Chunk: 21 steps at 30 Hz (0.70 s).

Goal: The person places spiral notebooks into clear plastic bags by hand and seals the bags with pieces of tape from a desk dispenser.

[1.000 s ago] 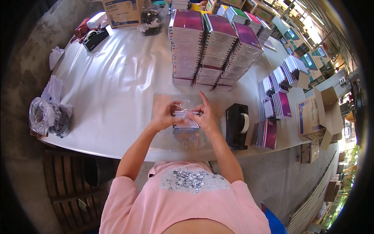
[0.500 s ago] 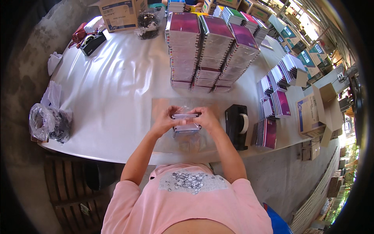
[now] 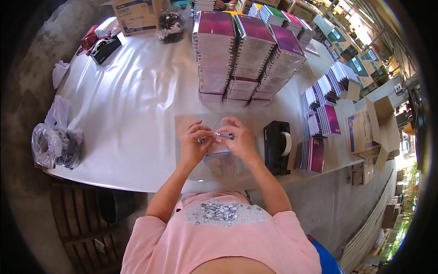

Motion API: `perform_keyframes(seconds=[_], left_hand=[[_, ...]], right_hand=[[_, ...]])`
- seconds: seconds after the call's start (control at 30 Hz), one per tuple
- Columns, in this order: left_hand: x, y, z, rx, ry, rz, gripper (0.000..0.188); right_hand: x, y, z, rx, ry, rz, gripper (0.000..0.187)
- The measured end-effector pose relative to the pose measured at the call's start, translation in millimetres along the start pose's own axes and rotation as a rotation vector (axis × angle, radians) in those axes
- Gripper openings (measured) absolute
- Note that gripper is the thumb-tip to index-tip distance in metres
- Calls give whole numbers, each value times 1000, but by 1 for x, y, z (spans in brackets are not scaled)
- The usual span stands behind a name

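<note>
At the near middle of the table, a small bundle of notebooks [image 3: 217, 148] stands between my hands, wrapped in clear plastic film. My left hand [image 3: 196, 140] pinches the film at the bundle's upper left side. From the right, my right hand [image 3: 238, 142] pinches the film close to the left fingertips, its other fingers raised and bent. Much of the bundle is hidden by both hands. Under it lies a clear plastic sheet [image 3: 186, 125]. A black tape dispenser [image 3: 275, 148] with a roll of tape stands just right of my right hand.
Tall stacks of wrapped purple notebooks [image 3: 246, 50] rise beyond my hands. More spiral notebooks [image 3: 328, 119] line the right side, beside an open carton [image 3: 365, 128]. At left sit a plastic-wrapped bundle [image 3: 59, 144] and a second tape dispenser [image 3: 106, 49]. Another person's hand [image 3: 232, 5] shows at the far edge.
My fingers have moved from spanning the bundle's top to pinching the film, with the right fingers lifted. The left hand has shifted slightly left and down.
</note>
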<state>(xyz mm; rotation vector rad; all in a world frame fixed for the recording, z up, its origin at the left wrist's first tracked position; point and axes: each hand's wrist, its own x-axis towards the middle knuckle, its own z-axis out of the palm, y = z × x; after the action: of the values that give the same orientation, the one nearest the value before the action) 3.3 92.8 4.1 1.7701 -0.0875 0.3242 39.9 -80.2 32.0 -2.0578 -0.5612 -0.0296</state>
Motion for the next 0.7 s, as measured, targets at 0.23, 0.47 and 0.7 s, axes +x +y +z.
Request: perform_keyframes(seconds=[0.23,0.47,0.7], left_hand=[[-5,53,-10,546,-147,131,79],[-26,48,-18,589,-296,40,77],[-46,27,-4,898,-176,400,43]], right_hand=[[-9,-12,1,-326,103,-109,18],[-31,-59,-1,-950,-8,-315,16],[-82,-48,-59,-330,-50,76,32]])
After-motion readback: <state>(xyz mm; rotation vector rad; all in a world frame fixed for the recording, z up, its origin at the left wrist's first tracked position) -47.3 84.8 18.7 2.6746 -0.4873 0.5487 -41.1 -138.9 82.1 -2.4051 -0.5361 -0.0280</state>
